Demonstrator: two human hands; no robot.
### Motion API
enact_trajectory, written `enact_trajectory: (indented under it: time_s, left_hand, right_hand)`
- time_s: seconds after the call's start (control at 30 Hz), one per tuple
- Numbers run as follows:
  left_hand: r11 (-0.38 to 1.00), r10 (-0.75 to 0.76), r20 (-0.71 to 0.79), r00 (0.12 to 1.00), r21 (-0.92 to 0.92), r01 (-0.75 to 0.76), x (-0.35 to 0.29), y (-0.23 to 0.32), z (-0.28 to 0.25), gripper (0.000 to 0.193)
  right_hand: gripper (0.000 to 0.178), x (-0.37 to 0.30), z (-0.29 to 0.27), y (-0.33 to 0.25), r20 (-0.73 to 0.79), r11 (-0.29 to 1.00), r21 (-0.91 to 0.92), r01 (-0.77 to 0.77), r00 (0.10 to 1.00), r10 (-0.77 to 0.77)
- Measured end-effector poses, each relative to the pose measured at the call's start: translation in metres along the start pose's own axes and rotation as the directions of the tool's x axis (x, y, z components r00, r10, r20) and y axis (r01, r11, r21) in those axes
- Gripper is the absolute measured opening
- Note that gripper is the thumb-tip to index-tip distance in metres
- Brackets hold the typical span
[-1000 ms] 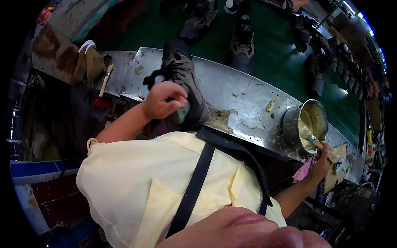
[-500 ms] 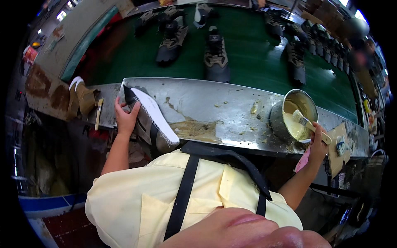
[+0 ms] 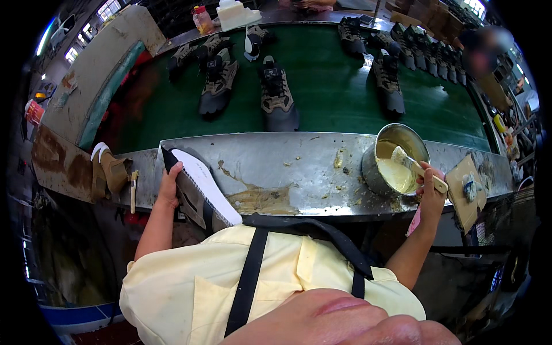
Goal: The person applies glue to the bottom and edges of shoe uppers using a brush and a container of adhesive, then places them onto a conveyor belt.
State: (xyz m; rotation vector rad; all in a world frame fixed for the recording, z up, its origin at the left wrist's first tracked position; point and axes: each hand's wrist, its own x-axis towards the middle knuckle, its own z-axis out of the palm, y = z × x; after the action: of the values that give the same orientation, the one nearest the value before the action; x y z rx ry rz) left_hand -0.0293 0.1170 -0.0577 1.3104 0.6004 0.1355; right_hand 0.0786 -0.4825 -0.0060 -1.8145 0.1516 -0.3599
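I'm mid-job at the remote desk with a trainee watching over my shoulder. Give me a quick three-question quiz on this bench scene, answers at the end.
1. Multiple choice: What is the right hand holding at the pot?
A) a rag
B) a brush
C) a hammer

2. True or false: The shoe in the left hand shows its white underside to the camera.

3. Fill in the blank with left or right: In the picture, the loose brush lies just to the ____ of the tan boots.

Key: 1. B; 2. True; 3. right
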Motion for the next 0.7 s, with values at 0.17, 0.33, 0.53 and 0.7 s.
enact_trajectory:
  time_s: [0.17,0.33,0.53,0.7]
  left_hand:
    - [0.867,0.469,0.191,0.862,0.083,-0.491,-0.014,0.047,0.081,0.072]
    - [0.821,0.531,0.436,0.727,-0.052,-0.568,0.004,0.079,0.157,0.078]
    - [0.852,0.512,0.623,0.591,-0.282,-0.441,0.027,0.058,0.243,0.078]
    - [0.899,0.435,0.718,0.544,-0.316,-0.302,0.031,0.029,0.273,0.077]
  right_hand:
    - [0.037,0.002,-0.003,-0.005,-0.097,0.995,0.022,0.097,0.991,-0.094]
    - [0.044,-0.007,0.004,-0.018,-0.161,0.996,0.034,0.088,0.984,-0.081]
    - [0.038,0.001,0.004,-0.002,-0.214,0.947,0.320,0.026,0.976,0.045]
    - [0.035,0.006,0.002,-0.013,-0.326,0.876,0.459,0.147,0.945,0.013]
